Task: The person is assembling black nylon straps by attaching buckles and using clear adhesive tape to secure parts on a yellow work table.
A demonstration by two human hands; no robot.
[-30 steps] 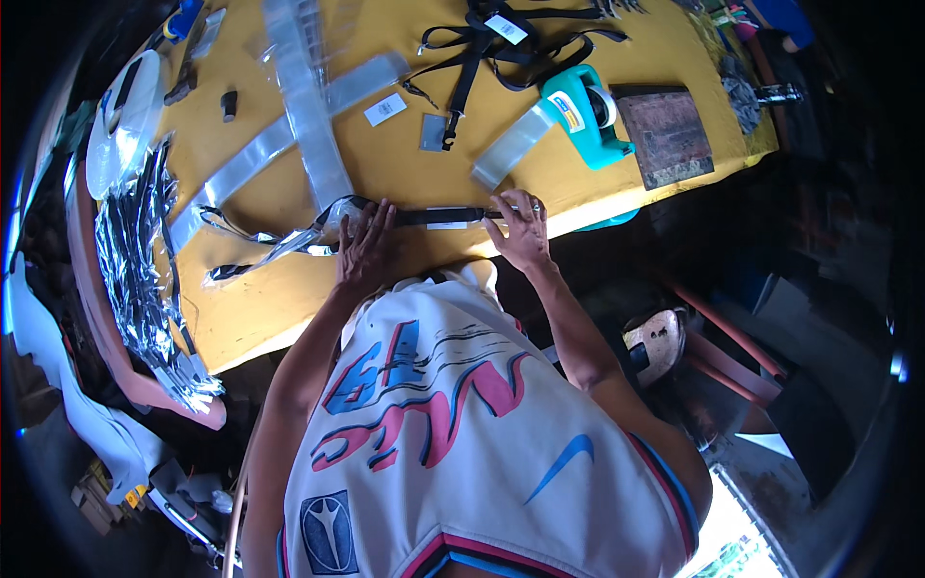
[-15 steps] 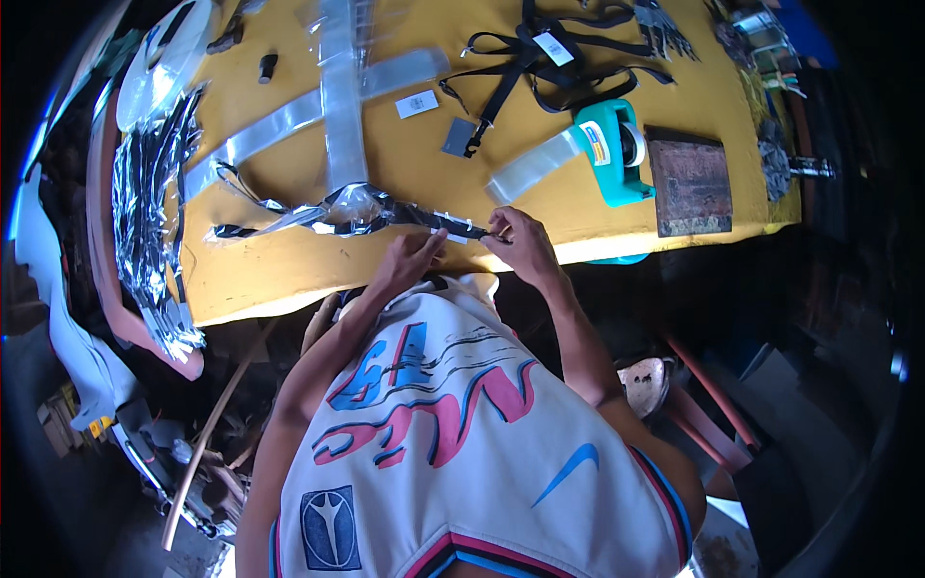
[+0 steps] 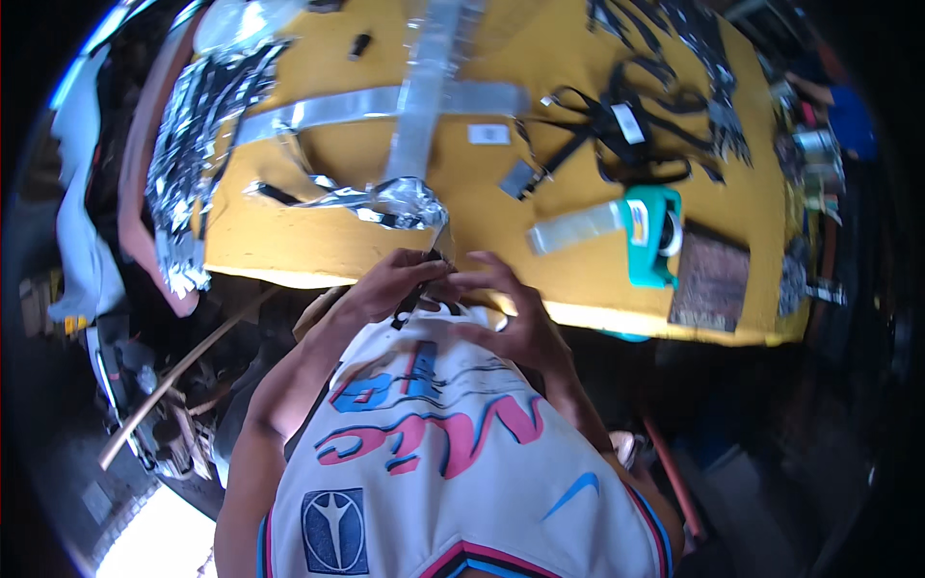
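A black strap in crinkled clear plastic (image 3: pixel 409 200) lies near the table's front edge, its right end bent down toward me. My left hand (image 3: pixel 397 281) is closed around that end, just off the edge. My right hand (image 3: pixel 520 323) is beside it with the fingers spread; its fingertips come close to the strap, and I cannot tell whether they touch it. To the right lies a black strap harness (image 3: pixel 617 125) with a white tag and a small grey card (image 3: pixel 517 179) by its buckle.
A green tape dispenser (image 3: pixel 647 231) with clear tape pulled out stands right, beside a dark wooden block (image 3: pixel 711 279). Wide clear tape strips (image 3: pixel 337 108) cross on the yellow table (image 3: pixel 318 231). Several plastic-wrapped straps (image 3: pixel 198 135) are piled left. A white label (image 3: pixel 488 135) lies mid-table.
The strap's right end has been drawn down toward my body and bent. My right hand has come off it, fingers spreading; my left now grips it. The view has shifted left.
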